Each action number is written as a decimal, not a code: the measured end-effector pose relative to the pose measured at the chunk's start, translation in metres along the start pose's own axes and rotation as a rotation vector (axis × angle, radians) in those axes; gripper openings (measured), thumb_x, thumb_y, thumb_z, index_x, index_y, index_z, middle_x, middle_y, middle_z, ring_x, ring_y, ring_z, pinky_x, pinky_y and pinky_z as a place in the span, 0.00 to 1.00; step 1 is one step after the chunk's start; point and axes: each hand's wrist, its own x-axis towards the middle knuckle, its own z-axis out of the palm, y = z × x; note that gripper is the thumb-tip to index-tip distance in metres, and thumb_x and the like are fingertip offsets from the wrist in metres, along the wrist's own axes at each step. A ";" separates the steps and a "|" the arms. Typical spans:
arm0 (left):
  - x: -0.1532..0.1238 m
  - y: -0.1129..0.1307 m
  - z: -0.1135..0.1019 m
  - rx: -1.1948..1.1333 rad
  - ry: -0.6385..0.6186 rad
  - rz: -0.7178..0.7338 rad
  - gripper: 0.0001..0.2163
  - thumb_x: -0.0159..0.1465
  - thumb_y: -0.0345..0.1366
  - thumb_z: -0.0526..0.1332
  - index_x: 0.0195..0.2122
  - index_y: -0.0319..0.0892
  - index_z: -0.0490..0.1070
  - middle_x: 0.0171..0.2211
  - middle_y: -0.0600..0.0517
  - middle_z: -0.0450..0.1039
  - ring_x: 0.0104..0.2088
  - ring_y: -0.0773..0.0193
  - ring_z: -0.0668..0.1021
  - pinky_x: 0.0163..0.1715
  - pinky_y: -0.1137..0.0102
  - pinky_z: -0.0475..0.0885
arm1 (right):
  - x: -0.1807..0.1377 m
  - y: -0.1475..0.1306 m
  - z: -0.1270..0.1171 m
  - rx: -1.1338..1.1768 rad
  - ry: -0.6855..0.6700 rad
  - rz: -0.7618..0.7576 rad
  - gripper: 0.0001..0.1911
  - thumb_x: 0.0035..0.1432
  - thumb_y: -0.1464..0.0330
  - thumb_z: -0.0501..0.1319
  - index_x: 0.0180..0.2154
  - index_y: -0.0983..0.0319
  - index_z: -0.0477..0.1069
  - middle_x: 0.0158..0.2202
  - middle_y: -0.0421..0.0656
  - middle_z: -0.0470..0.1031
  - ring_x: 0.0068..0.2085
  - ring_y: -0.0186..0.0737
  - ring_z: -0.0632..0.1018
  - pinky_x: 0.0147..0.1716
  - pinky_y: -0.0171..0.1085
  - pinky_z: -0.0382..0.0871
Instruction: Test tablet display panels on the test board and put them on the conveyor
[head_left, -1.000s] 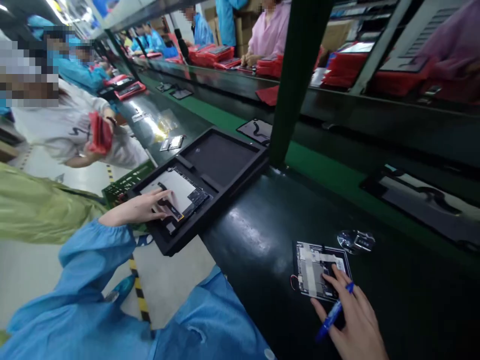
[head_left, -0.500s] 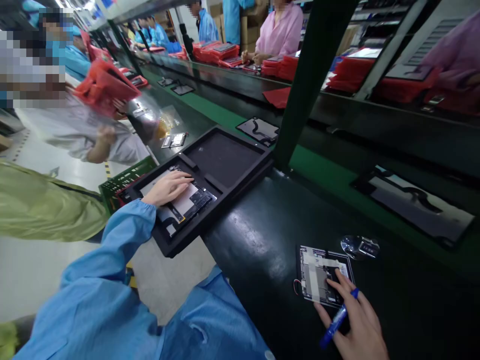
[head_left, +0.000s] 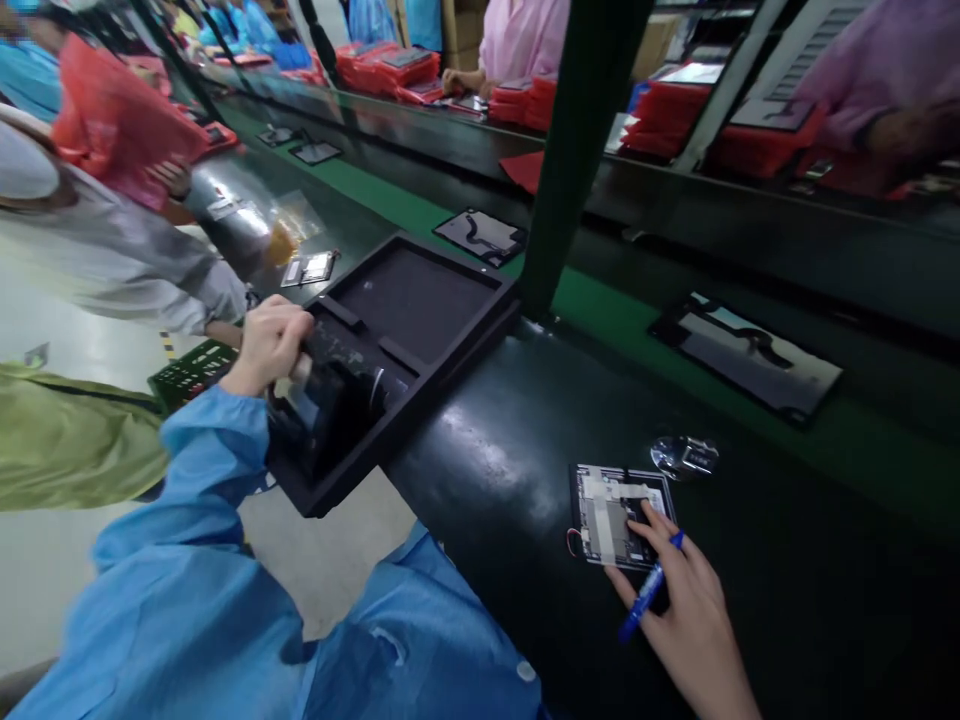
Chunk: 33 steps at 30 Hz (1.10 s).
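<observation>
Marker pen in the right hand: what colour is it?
The marker pen is blue, best seen in the head view.

The marker pen (head_left: 649,590) is dark blue, the smock sleeve (head_left: 199,440) light blue, the foam tray (head_left: 450,385) black.

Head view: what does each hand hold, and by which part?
The left hand grips a dark tablet panel by its edge, tilted up from a black foam tray. The right hand holds a blue marker by its barrel.

two hands (head_left: 270,345) (head_left: 694,590), one blue marker (head_left: 649,590), one foam tray (head_left: 457,350)
</observation>
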 end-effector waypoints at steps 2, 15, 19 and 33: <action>0.012 0.024 -0.019 -0.082 0.068 0.037 0.22 0.71 0.44 0.42 0.18 0.45 0.53 0.20 0.55 0.58 0.25 0.67 0.64 0.41 0.64 0.68 | 0.001 -0.005 -0.003 -0.004 0.014 -0.036 0.29 0.64 0.47 0.53 0.60 0.54 0.62 0.68 0.45 0.60 0.65 0.58 0.64 0.59 0.58 0.64; 0.086 0.296 0.159 -0.043 -0.464 1.156 0.24 0.70 0.35 0.44 0.23 0.38 0.75 0.26 0.42 0.78 0.27 0.61 0.77 0.39 0.59 0.64 | -0.022 -0.022 -0.014 -0.141 0.077 -0.020 0.20 0.68 0.61 0.54 0.59 0.59 0.60 0.64 0.50 0.66 0.65 0.51 0.68 0.66 0.59 0.53; 0.076 0.288 0.206 -0.090 -0.456 1.174 0.21 0.67 0.35 0.49 0.20 0.39 0.74 0.22 0.41 0.77 0.22 0.60 0.75 0.35 0.58 0.64 | -0.050 -0.015 -0.018 -0.152 0.117 0.061 0.20 0.69 0.61 0.53 0.58 0.60 0.60 0.63 0.52 0.68 0.64 0.51 0.69 0.66 0.60 0.52; 0.009 0.240 0.013 -0.162 -0.441 0.614 0.23 0.65 0.43 0.56 0.62 0.53 0.63 0.65 0.45 0.61 0.65 0.41 0.63 0.63 0.40 0.55 | 0.010 -0.053 -0.039 0.070 0.292 -0.010 0.14 0.67 0.62 0.57 0.52 0.58 0.67 0.55 0.48 0.75 0.51 0.50 0.77 0.52 0.48 0.71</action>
